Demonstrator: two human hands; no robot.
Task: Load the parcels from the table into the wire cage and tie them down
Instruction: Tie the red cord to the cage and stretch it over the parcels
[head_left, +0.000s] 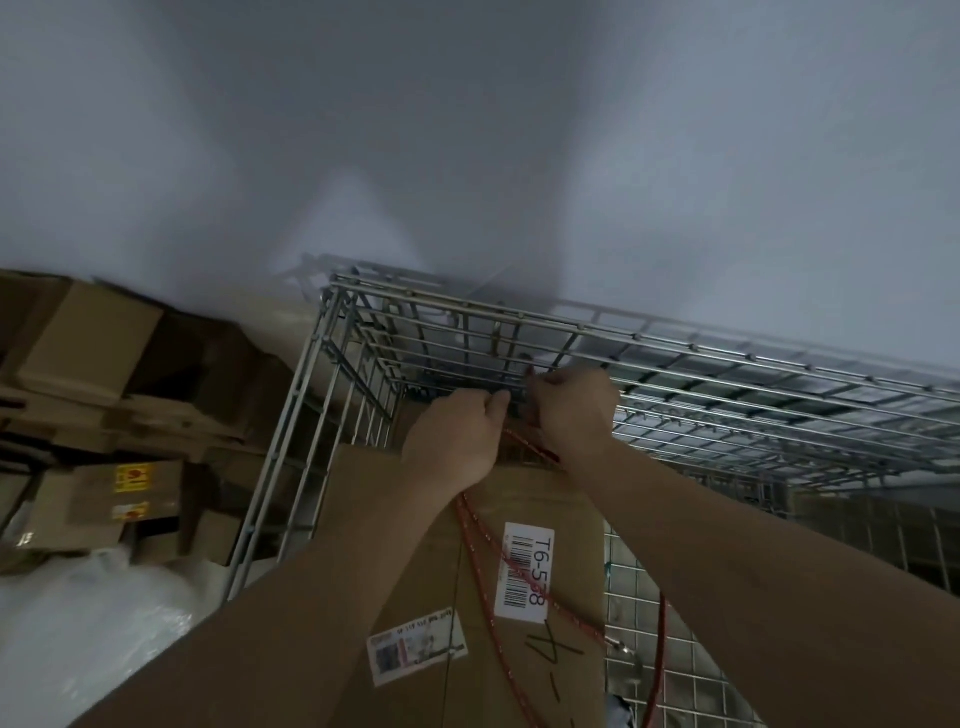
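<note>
You have one wire cage in front of you, one large cardboard parcel lying inside it, and one red cord running over that parcel; two printed labels sit on the parcel's top, a barcode label and a smaller sticker. Both your hands are up at the cage's far wall, close together. Your left hand has its fingers curled in, thumb and forefinger tip pressed together at the wire, and your right hand is curled tight too, pinching the cord's red end where it meets the mesh. The cord lies just below and between your fingers, its long axis running from the far wall back toward you across the parcel, with a second strand veering right to a metal hook. A heap of flattened cartons lies outside the cage, on your left.
</note>
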